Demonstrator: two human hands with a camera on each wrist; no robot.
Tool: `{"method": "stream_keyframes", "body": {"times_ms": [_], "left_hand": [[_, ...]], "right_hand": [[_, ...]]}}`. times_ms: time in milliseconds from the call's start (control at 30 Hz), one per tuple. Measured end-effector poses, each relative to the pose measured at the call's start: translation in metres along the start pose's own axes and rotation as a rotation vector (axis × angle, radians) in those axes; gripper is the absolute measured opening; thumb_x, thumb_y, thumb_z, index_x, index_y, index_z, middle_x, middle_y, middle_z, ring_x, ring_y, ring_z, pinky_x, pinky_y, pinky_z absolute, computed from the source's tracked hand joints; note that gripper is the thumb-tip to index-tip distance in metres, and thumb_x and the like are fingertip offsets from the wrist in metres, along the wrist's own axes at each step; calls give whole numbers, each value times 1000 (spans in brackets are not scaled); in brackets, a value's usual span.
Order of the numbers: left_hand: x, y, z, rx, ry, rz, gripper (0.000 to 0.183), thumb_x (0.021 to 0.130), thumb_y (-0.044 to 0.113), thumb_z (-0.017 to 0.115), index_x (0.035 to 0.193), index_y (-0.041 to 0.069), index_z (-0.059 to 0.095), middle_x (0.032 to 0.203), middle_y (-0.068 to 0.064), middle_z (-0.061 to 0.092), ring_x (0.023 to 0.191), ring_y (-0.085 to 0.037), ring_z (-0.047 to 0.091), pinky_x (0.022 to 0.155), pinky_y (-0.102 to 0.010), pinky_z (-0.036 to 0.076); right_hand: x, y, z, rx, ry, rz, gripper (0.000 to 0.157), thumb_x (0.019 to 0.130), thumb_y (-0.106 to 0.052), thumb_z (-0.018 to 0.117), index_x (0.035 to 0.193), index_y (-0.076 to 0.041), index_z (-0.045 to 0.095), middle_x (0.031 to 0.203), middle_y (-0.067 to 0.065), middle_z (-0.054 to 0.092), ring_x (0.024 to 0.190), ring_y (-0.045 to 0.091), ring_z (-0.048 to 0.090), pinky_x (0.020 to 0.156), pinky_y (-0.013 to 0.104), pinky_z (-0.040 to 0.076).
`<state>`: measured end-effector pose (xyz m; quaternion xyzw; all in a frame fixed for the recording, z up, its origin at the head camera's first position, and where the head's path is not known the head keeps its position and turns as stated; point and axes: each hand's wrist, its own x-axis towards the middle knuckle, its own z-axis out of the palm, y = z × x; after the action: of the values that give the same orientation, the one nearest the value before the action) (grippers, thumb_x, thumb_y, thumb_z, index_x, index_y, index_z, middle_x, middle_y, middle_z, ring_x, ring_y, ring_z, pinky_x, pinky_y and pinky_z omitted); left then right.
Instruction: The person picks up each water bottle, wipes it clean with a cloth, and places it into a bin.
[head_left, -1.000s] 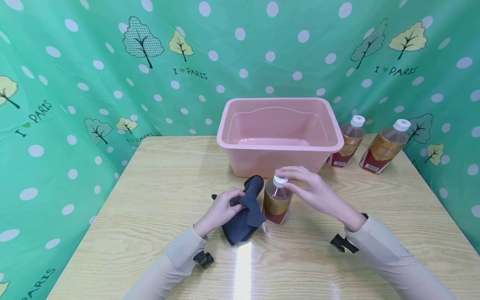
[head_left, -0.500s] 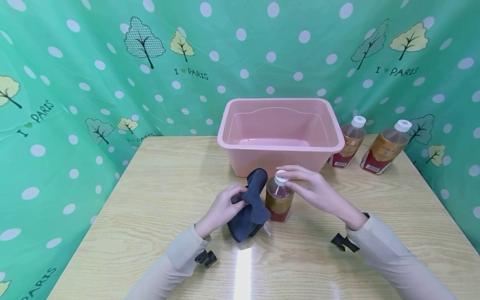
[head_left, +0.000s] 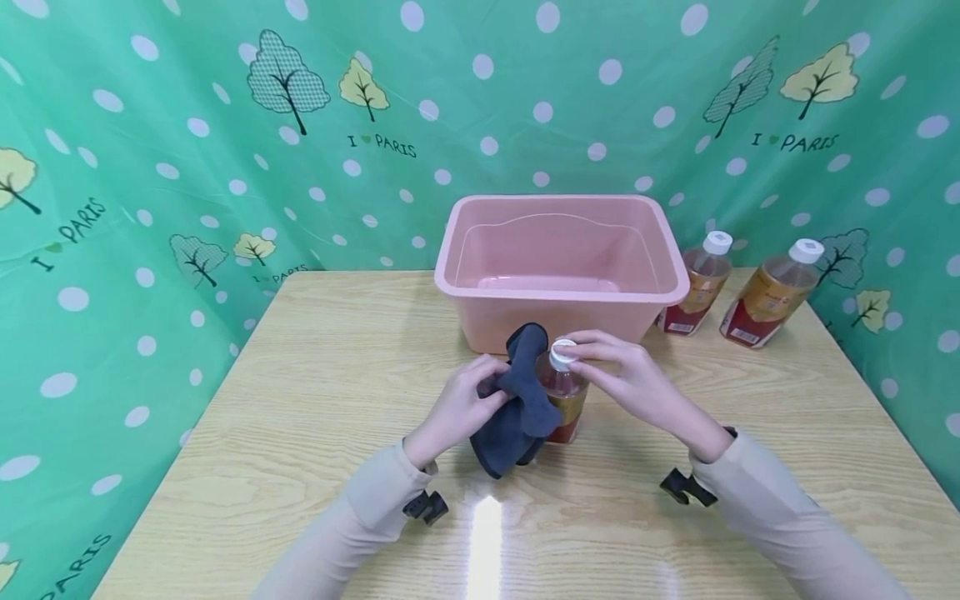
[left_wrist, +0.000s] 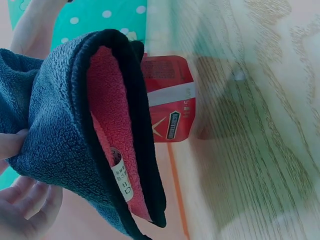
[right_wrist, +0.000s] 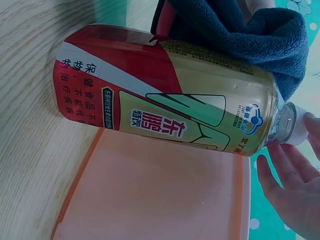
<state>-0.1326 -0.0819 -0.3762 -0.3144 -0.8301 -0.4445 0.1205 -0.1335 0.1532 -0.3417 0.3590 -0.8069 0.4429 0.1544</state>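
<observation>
My left hand (head_left: 467, 404) pinches a dark blue-grey towel (head_left: 517, 425) that hangs bunched beside a drink bottle. In the left wrist view the towel (left_wrist: 65, 115) shows a dark edging, a pink inner side and a white tag. The bottle (head_left: 566, 408), with a gold and red label, stands upright on the table, its left side covered by the cloth. My right hand (head_left: 622, 371) holds its white cap (head_left: 562, 354) between thumb and fingers. The right wrist view shows the bottle (right_wrist: 165, 95) with the towel (right_wrist: 250, 40) against its side.
Just behind the bottle stands a pink plastic bin (head_left: 562, 317) with nothing inside. Two similar capped bottles, one nearer the bin (head_left: 693, 287) and one farther right (head_left: 768, 300), stand at the table's back right. A green polka-dot curtain (head_left: 480, 125) hangs behind the wooden table (head_left: 315, 375).
My left hand has moved the towel right and slightly up, so it now overlaps the bottle's left side. My right hand has stayed at the cap, with the bottle shifted slightly right.
</observation>
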Motion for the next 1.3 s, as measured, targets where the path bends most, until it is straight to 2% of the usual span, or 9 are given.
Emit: {"method": "stream_keyframes", "body": {"times_ms": [267, 667, 867, 1100, 1300], "left_hand": [[3, 3, 3, 73, -7, 18, 23, 71, -8, 60, 92, 1, 61, 89, -6, 58, 75, -16, 51, 62, -23, 43], [0, -3, 11, 94, -25, -19, 26, 70, -7, 59, 94, 1, 60, 91, -8, 57, 77, -18, 51, 63, -24, 43], [-3, -10, 16, 85, -51, -34, 27, 69, -7, 60, 95, 0, 60, 90, -9, 57, 76, -18, 51, 63, -25, 43], [-9, -22, 24, 106, -96, -58, 27, 69, -6, 61, 95, 3, 59, 90, -8, 57, 83, -20, 55, 75, -33, 45], [-13, -30, 30, 150, -146, -77, 28, 69, -6, 60, 96, 3, 58, 91, -8, 57, 82, -20, 55, 75, -32, 45]], "right_hand": [[-1, 1, 0, 6, 8, 15, 25, 73, 9, 62, 97, 3, 66, 104, 11, 60, 95, 7, 55, 76, 14, 43], [-2, 2, 0, 12, -8, 36, 25, 76, 6, 61, 100, 2, 65, 107, 10, 60, 98, 7, 55, 78, 14, 43], [-2, 2, 0, 13, -14, 45, 25, 77, 6, 61, 101, 1, 65, 108, 10, 60, 98, 10, 55, 80, 12, 41], [-3, 3, 0, -1, -27, 62, 26, 77, 3, 61, 103, 0, 64, 109, 9, 59, 99, 11, 55, 81, 11, 40], [-3, 3, 1, 10, -17, 47, 26, 77, 5, 61, 103, 0, 64, 108, 9, 59, 99, 9, 55, 80, 13, 42]]}}
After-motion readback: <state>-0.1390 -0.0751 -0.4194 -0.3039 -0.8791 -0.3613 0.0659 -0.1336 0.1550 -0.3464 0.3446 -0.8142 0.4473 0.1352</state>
